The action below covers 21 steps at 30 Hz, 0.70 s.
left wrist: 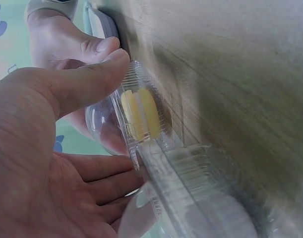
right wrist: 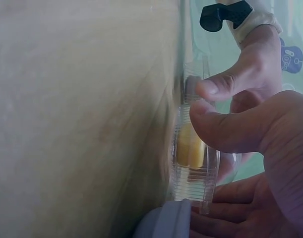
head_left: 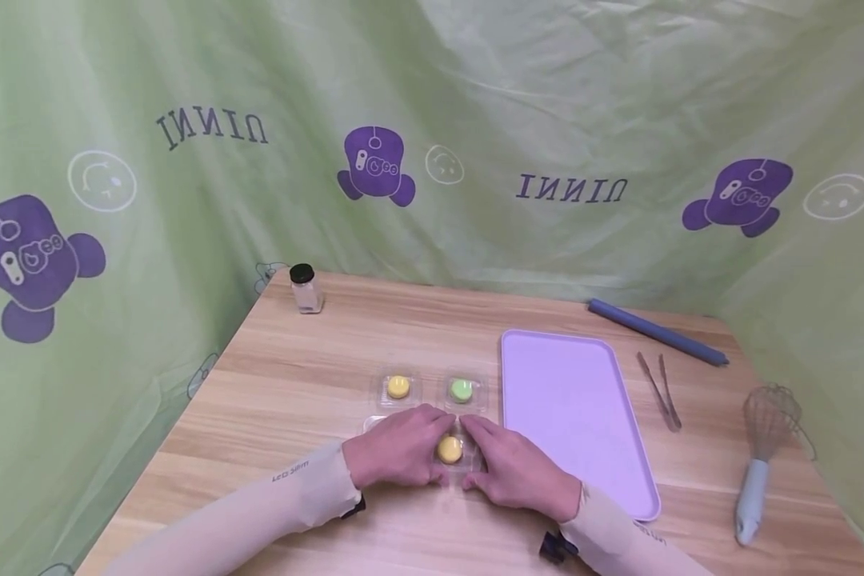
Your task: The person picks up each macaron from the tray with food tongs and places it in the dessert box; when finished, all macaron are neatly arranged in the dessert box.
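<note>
Both hands, left [head_left: 396, 450] and right [head_left: 516, 472], fingers curled and pinching a clear ribbed plastic case [head_left: 452, 462] with one round yellow macaron [head_left: 450, 450], near bench [head_left: 295, 384] edge. Behind: two more cased macarons, yellow [head_left: 398, 386] and green [head_left: 462, 390]. Beside: one smooth lilac tray [head_left: 547, 384].

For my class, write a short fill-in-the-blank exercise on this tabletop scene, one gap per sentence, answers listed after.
1. Both hands hold a clear plastic case with a ____ macaron inside.
2. The left hand and the right hand each press a ____ on the case's lid.
3. Beyond the hands, a second yellow macaron sits to the left of a ____ one.
4. The whisk lies to the right of the lilac ____.

Missing words: yellow; thumb; green; tray
</note>
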{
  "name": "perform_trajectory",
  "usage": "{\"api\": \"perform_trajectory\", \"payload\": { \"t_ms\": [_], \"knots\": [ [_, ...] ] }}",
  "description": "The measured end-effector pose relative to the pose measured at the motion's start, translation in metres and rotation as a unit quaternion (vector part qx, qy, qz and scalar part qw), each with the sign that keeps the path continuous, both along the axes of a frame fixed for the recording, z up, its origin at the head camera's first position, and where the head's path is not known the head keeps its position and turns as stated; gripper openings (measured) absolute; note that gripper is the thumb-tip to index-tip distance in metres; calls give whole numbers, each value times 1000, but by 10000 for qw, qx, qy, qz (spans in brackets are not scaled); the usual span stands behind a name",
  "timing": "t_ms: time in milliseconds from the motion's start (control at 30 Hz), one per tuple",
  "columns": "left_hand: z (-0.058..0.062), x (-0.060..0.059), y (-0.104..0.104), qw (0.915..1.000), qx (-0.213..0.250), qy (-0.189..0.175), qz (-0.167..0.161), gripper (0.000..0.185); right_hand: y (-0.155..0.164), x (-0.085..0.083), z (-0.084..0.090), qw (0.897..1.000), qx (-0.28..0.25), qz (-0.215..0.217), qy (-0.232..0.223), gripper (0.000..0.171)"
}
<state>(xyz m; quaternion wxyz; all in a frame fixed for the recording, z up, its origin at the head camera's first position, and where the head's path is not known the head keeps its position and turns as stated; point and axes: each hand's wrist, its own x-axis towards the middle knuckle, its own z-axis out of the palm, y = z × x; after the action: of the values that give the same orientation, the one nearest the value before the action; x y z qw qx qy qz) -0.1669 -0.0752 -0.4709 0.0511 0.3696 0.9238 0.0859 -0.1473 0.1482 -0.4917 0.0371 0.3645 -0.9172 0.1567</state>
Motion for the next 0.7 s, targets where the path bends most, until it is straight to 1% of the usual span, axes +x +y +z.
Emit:
{"api": "perform_trajectory", "payload": {
  "t_ms": [133, 267, 367, 500, 600, 700],
  "knots": [
    [1, 0, 0, 9998, 89, -187, 73, 75, 0, -1, -2, 10000, -24, 29, 56, 89],
    [0, 0, -2, 9994, 206, -250, 93, 77, 0, -2, -2, 10000, -56, 37, -23, 89],
    [-1, 0, -4, 9993, 309, -188, 80, 76, 0, -3, -2, 9999, -91, 52, -22, 91],
    [1, 0, -7, 9993, 378, -4, 68, 75, 2, -5, -1, 9999, -138, 71, 41, 94],
    [4, 1, -8, 9992, 354, 69, 144, 79, 3, -5, 0, 9998, -180, 3, -33, 96],
    [8, 1, -10, 9989, 361, 84, 301, 80, 5, -6, 4, 9995, -302, -116, -63, 95]
  ]
}}
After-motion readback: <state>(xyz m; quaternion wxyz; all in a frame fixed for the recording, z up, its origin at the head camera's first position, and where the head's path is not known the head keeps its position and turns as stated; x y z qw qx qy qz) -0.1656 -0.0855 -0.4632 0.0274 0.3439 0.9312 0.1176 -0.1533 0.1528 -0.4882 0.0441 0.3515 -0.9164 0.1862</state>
